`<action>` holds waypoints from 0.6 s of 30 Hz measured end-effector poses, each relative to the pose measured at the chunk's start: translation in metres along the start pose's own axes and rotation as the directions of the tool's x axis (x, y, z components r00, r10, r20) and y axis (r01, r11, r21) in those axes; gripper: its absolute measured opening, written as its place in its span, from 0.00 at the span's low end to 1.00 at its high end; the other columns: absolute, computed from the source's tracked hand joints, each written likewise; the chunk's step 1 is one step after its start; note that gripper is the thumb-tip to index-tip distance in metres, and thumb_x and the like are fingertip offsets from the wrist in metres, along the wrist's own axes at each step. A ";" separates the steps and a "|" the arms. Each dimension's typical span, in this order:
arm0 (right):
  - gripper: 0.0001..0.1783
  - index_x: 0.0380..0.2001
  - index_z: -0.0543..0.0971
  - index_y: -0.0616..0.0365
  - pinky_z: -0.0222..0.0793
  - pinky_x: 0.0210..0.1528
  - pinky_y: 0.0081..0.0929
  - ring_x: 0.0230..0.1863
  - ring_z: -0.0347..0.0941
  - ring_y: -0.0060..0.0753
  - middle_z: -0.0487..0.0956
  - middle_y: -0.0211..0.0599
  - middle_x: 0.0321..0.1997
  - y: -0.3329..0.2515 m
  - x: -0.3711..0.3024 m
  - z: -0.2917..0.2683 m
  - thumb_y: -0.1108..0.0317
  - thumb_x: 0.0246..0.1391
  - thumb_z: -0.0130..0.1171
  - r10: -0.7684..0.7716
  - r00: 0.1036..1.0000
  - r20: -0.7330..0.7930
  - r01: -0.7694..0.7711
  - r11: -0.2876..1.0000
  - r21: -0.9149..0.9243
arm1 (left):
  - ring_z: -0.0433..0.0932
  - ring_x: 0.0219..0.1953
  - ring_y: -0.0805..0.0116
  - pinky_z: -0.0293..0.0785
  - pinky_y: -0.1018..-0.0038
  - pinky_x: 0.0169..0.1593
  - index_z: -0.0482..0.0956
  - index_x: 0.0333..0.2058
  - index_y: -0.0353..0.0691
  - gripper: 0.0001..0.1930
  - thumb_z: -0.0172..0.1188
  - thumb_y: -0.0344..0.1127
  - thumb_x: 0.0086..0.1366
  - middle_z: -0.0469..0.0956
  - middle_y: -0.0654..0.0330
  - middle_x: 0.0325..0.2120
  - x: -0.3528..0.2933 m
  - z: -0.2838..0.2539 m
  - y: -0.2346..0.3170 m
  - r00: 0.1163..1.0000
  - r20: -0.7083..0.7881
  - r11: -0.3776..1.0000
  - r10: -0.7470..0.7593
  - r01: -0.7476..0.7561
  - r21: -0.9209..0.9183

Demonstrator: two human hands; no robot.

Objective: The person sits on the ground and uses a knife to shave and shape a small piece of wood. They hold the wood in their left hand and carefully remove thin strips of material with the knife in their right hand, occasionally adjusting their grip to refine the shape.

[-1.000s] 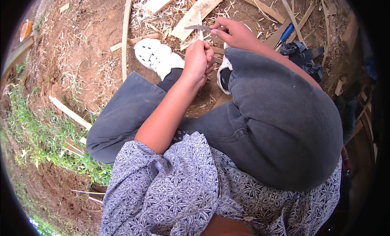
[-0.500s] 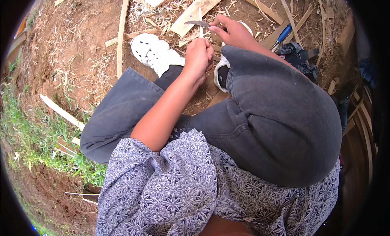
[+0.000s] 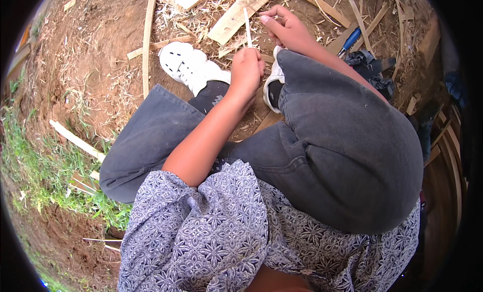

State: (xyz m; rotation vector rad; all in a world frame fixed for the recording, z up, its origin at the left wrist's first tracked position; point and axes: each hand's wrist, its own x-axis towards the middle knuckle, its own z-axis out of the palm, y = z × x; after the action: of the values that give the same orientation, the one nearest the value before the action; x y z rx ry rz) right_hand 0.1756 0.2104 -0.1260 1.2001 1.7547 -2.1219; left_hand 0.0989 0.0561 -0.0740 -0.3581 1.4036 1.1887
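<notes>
My left hand is closed around a thin pale wooden strip, which sticks up from the fist toward the far side. Just right of the strip's tip is my right hand, its fingers curled and its thumb near the index finger. The knife it gripped half a second ago does not show now; the hand's grip has stayed closed, and the blade seems turned out of sight. Beyond the strip, a flat wooden board lies on the ground among curly shavings.
White clogs are on my feet beside the hands. A blue-handled tool lies to the right near dark crumpled cloth. Several wooden slats are scattered over the soil, including a long one on the left. Grass grows at the left.
My right hand has shifted slightly up and right, away from the strip, and turned so that the knife blade no longer shows. The left hand keeps its hold on the strip.
</notes>
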 end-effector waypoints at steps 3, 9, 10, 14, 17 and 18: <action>0.12 0.47 0.79 0.54 0.54 0.26 0.20 0.24 0.60 0.12 0.70 0.19 0.22 0.012 0.001 -0.007 0.59 0.68 0.61 -0.131 0.991 0.028 0.133 0.959 -0.251 | 0.54 0.12 0.78 0.48 0.77 0.15 0.67 0.32 0.46 0.09 0.43 0.38 0.73 0.64 0.69 0.14 -0.006 0.002 0.008 0.999 0.019 0.998 -0.040 0.041 -0.038; 0.11 0.45 0.81 0.56 0.52 0.27 0.23 0.24 0.57 0.13 0.68 0.18 0.21 0.018 -0.008 -0.008 0.60 0.67 0.63 -0.127 0.992 -0.014 0.113 0.920 -0.375 | 0.54 0.11 0.79 0.48 0.78 0.14 0.66 0.33 0.47 0.09 0.42 0.38 0.74 0.63 0.69 0.14 -0.011 0.002 0.025 0.988 0.080 0.971 -0.130 0.143 -0.194; 0.11 0.45 0.81 0.55 0.53 0.27 0.23 0.24 0.58 0.14 0.69 0.19 0.21 0.015 -0.010 -0.007 0.60 0.67 0.63 -0.133 0.991 -0.019 0.116 0.918 -0.380 | 0.54 0.11 0.79 0.48 0.78 0.14 0.66 0.33 0.47 0.09 0.42 0.38 0.74 0.62 0.69 0.14 -0.011 0.003 0.026 0.987 0.085 0.966 -0.134 0.149 -0.211; 0.12 0.45 0.81 0.53 0.58 0.27 0.27 0.24 0.62 0.20 0.73 0.27 0.21 0.008 -0.009 -0.004 0.58 0.66 0.63 -0.132 0.990 -0.053 0.092 0.878 -0.469 | 0.53 0.11 0.79 0.48 0.79 0.14 0.65 0.33 0.47 0.09 0.41 0.38 0.74 0.62 0.70 0.14 -0.013 0.006 0.033 0.983 0.094 0.949 -0.160 0.179 -0.261; 0.13 0.45 0.81 0.51 0.64 0.29 0.32 0.24 0.68 0.27 0.77 0.34 0.23 0.006 -0.009 0.001 0.56 0.65 0.63 -0.200 0.976 -0.081 0.128 0.838 -0.530 | 0.53 0.11 0.78 0.48 0.78 0.14 0.65 0.33 0.47 0.08 0.41 0.37 0.74 0.61 0.70 0.14 -0.013 0.006 0.033 0.980 0.106 0.939 -0.171 0.194 -0.284; 0.13 0.45 0.81 0.51 0.65 0.30 0.33 0.24 0.70 0.29 0.78 0.35 0.24 0.007 -0.005 0.001 0.55 0.65 0.62 -0.166 0.981 -0.101 0.088 0.842 -0.532 | 0.53 0.11 0.78 0.48 0.78 0.14 0.64 0.33 0.48 0.08 0.41 0.37 0.74 0.61 0.70 0.14 -0.013 0.007 0.033 0.979 0.112 0.936 -0.172 0.198 -0.290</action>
State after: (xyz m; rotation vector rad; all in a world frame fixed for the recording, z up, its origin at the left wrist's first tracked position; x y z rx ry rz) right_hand 0.1825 0.2053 -0.1281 1.1160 2.3286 -1.4647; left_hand 0.0799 0.0703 -0.0466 -0.6319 1.0888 1.2459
